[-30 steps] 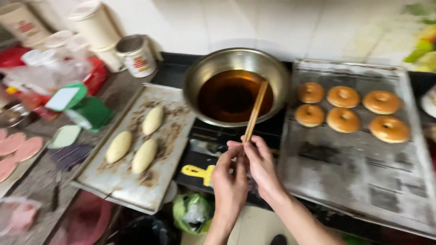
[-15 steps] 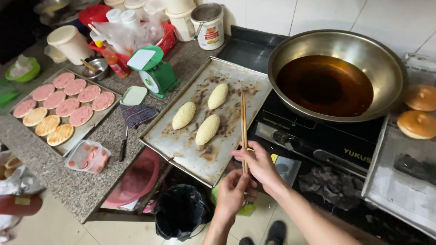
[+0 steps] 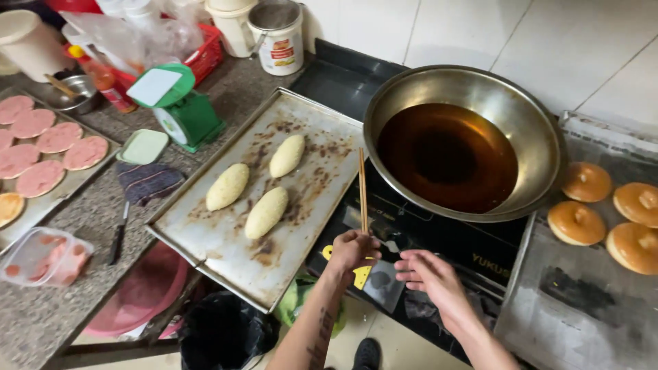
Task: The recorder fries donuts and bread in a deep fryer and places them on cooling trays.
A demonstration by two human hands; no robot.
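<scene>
Since half a second ago your right hand (image 3: pixel 428 274) has let go of the chopsticks (image 3: pixel 362 190) and now hangs loosely spread just beside your left hand (image 3: pixel 353 249). Your left hand alone is pinched around the lower end of the chopsticks, which stand upright between the baking tray (image 3: pixel 233 240) with three dough pieces (image 3: pixel 266 212) and the oil pan (image 3: pixel 541 144).

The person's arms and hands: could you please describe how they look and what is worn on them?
Both forearms are bare, with no sleeves, gloves, watch or rings visible. The left hand sits on a forearm bearing a dark tattoo of lettering-like marks. The right hand and its forearm show no markings.
</scene>
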